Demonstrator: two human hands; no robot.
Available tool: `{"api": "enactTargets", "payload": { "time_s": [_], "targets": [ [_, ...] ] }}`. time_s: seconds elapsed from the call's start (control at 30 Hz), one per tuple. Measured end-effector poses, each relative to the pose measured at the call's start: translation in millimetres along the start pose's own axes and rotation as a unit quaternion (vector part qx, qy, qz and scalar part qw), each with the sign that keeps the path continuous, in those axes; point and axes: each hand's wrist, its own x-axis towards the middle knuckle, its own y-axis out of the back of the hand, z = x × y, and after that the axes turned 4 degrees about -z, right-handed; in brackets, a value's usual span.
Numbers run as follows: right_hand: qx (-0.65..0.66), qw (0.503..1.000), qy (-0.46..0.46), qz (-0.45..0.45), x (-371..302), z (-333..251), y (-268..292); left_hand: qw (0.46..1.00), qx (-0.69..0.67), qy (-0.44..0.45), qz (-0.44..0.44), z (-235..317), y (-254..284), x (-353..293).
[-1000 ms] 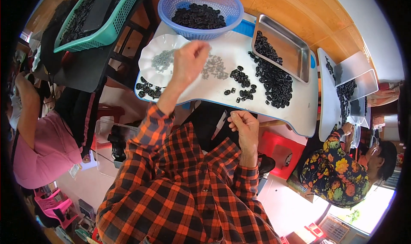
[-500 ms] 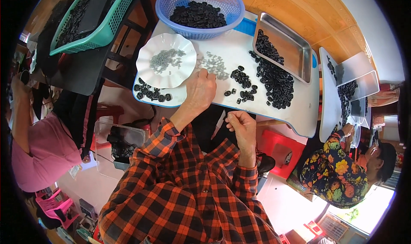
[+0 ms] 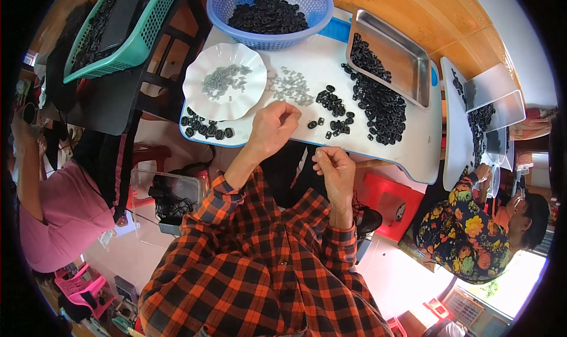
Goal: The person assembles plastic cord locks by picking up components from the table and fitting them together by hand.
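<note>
My left hand (image 3: pixel 271 130) hovers over the near edge of the white table (image 3: pixel 331 62), its thumb and fingers pinched together. Whatever it holds is too small to make out. Just off that edge, my right hand (image 3: pixel 335 171) is closed with thumb against forefinger; its contents are hidden too. Small grey pieces (image 3: pixel 291 88) lie loose beyond my left hand. More grey bits (image 3: pixel 223 80) rest in a white scalloped plate (image 3: pixel 195 101). Small black oval parts (image 3: pixel 333 103) are scattered right of my left hand, and a group of black parts (image 3: pixel 204 127) sits below the plate.
A blue-purple basket (image 3: pixel 271 40) of black parts stands at the back. At right, a metal tray (image 3: pixel 407 56) tilts over a large black pile (image 3: pixel 378 109). Co-workers sit on both sides, one in a pink top (image 3: pixel 65 213), one in a floral top (image 3: pixel 463 236). A red stool (image 3: pixel 387 210) stands nearby.
My left hand has drawn back from the loose grey pieces toward the table's near edge and my right hand. The right hand has shifted only slightly.
</note>
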Motion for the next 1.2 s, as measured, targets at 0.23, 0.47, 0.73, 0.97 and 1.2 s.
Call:
{"api": "enactTargets", "payload": {
  "time_s": [0.23, 0.47, 0.73, 0.97, 1.2],
  "targets": [
    [0.018, 0.998, 0.048, 0.022, -1, -21, -19, 0.939, -0.268, 0.156, -0.147, 14, 9, -24],
    [0.000, 0.996, 0.086, 0.002, -2, -18, -19, 0.915, -0.291, 0.179, -0.213, 12, 1, -34],
    [-0.040, 0.997, 0.059, 0.039, 4, -5, -9, 0.918, -0.270, 0.199, -0.213, 9, -6, -30],
    [-0.032, 0.997, 0.020, 0.073, 9, 1, -6, 0.987, 0.124, -0.094, -0.036, 10, -19, -9],
    [-0.035, 0.995, 0.013, 0.088, 10, 5, 0, 0.948, 0.286, -0.123, -0.063, 13, -28, -3]
  ]
}}
